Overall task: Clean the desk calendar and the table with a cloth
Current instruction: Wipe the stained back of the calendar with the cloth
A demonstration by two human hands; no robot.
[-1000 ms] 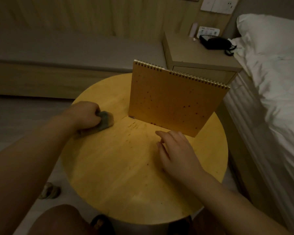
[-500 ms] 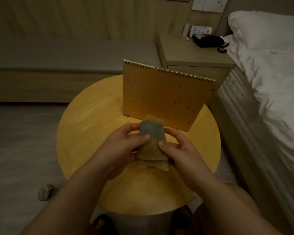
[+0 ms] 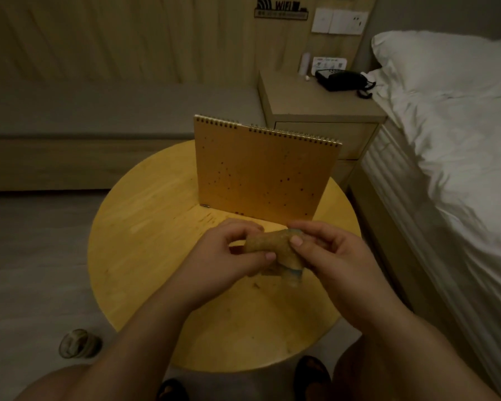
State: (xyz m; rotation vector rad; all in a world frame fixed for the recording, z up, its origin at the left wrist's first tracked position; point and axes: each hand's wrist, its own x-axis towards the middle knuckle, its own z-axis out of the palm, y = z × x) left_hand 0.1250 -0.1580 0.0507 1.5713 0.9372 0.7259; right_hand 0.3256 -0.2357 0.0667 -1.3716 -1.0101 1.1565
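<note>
A spiral-bound desk calendar (image 3: 261, 172) stands upright at the back of the round wooden table (image 3: 145, 227), its brown cardboard face dotted with dark specks. In front of it, above the table's middle, both hands hold a small folded cloth (image 3: 275, 250) that looks tan with a grey-blue edge. My left hand (image 3: 229, 256) pinches the cloth's left end between thumb and fingers. My right hand (image 3: 333, 256) grips its right end. The cloth hangs clear of the tabletop.
A bed with white linen (image 3: 451, 146) runs along the right, close to the table. A bedside cabinet (image 3: 315, 111) with a black telephone (image 3: 342, 81) stands behind the calendar. A low bench (image 3: 99, 111) lines the back wall. A slipper (image 3: 78, 342) lies on the floor at left.
One second ago my left hand pressed the cloth on the table's left side and my right hand lay flat. Both hands then brought the cloth to the middle and turned it sideways.
</note>
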